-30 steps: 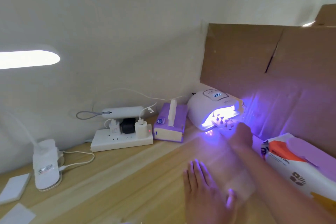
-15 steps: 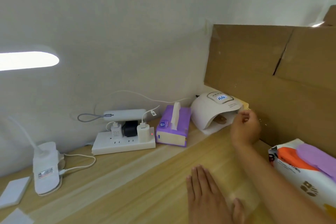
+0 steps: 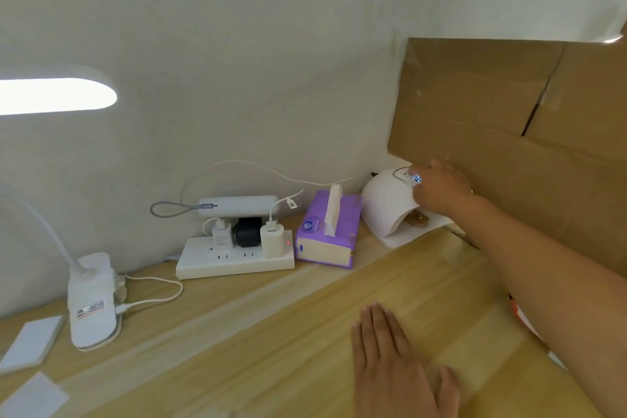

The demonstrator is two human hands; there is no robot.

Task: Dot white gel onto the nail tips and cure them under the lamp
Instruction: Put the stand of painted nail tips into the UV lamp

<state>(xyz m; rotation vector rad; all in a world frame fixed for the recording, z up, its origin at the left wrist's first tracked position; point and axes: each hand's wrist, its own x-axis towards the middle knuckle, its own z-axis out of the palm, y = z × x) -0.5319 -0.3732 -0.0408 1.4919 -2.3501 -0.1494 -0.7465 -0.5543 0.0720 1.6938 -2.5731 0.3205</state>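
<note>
The white dome-shaped nail lamp (image 3: 385,205) stands at the back of the wooden desk (image 3: 271,332), its inner light off. A brown holder with the nail tips (image 3: 418,219) shows partly inside its mouth. My right hand (image 3: 439,187) rests on top of the lamp, fingertips on the lit display and buttons, holding nothing. My left hand (image 3: 395,366) lies flat on the desk near the front edge, fingers together, palm down, empty. No gel bottle or brush is in sight.
A purple tissue box (image 3: 327,231) sits left of the lamp, then a white power strip (image 3: 234,258) with chargers and cables. A white desk-lamp base (image 3: 91,299) and white pads (image 3: 30,341) are at the far left. Brown cardboard (image 3: 509,119) leans behind the lamp.
The lamp's purple light went off. My right hand left the lamp's mouth and rose onto its top panel. My left hand stayed flat on the desk.
</note>
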